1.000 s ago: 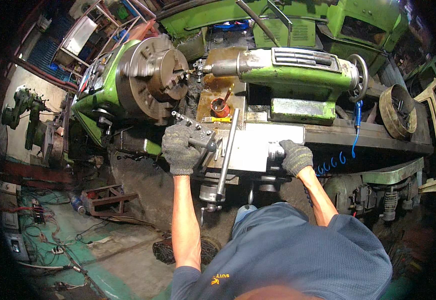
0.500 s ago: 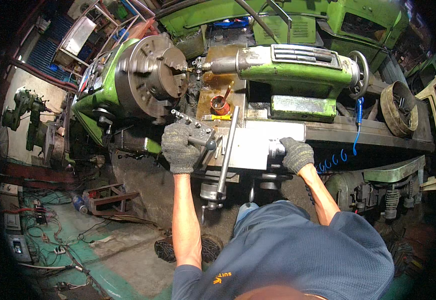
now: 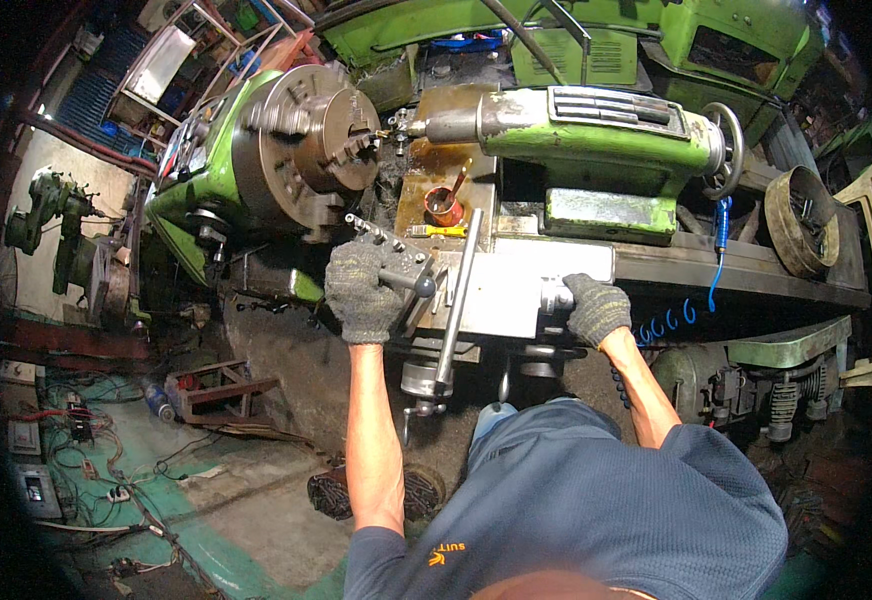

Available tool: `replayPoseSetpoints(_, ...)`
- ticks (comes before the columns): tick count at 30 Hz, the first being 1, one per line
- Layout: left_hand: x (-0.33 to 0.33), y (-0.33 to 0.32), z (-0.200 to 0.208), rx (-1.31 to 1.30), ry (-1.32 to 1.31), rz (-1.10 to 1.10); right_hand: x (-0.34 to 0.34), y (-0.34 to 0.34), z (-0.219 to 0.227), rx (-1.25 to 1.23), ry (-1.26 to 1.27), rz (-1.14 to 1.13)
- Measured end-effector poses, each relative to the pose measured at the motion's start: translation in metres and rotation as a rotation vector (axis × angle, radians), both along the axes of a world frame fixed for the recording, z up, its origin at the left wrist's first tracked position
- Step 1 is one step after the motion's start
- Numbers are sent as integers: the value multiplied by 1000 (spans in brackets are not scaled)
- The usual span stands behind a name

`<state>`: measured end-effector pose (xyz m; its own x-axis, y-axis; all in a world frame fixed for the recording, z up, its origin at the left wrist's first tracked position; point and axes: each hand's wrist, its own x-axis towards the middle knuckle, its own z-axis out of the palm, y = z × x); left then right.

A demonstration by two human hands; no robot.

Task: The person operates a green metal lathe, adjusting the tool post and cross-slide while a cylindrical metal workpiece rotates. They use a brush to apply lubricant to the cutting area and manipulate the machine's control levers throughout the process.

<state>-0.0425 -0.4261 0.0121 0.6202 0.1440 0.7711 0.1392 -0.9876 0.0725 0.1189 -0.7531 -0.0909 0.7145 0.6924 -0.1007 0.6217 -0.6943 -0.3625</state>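
Observation:
In a dark knitted glove, my left hand (image 3: pixel 361 293) is closed against the left side of a bolted tool post (image 3: pixel 396 250); its fingertips are hidden. A lever with a dark ball knob (image 3: pixel 424 287) sticks out beside it. My right hand (image 3: pixel 599 310), gloved alike, is wrapped round a round metal knob (image 3: pixel 556 294) at the right end of a pale flat metal slide (image 3: pixel 501 300). Between my hands a long metal bar (image 3: pixel 459 305) slants upward. Beyond my left hand is the large lathe chuck (image 3: pixel 334 150), its jaws blurred. A small metal piece (image 3: pixel 400 133) sits between chuck and tailstock.
The green tailstock (image 3: pixel 596 145) has a handwheel (image 3: pixel 726 150) at its right end. A red cup (image 3: pixel 443 207) with a stick in it and a yellow-handled brush (image 3: pixel 438 231) rest beyond the slide. A round bin (image 3: pixel 801 222) and a coiled blue hose (image 3: pixel 713 280) are right.
The chuck's jaws show at a different angle, so it has turned. Both hands keep their places on the lathe; the whole view has shifted slightly.

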Motion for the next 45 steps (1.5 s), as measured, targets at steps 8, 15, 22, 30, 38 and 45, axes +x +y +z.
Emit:
replayPoseSetpoints(8, 1, 2, -4, -10, -8, -15, -1, 1, 8, -31, 27, -2)
replayPoseSetpoints(15, -1, 2, -3, 7, 17, 12, 0, 0, 5, -39, 45, 1)
replayPoseSetpoints(22, -1, -2, 3, -1, 18, -11, 0, 0, 4, -23, 24, 7)
replayPoseSetpoints(30, 0, -3, 2, -10, 1, -3, 0, 0, 5, -38, 23, 10)
replayPoseSetpoints(38, 0, 2, -3, -17, 18, 6, -1, 0, 10, -31, 42, -7)
replayPoseSetpoints(45, -2, 0, -2, -2, 7, 11, -1, 1, 10, -42, 38, -1)
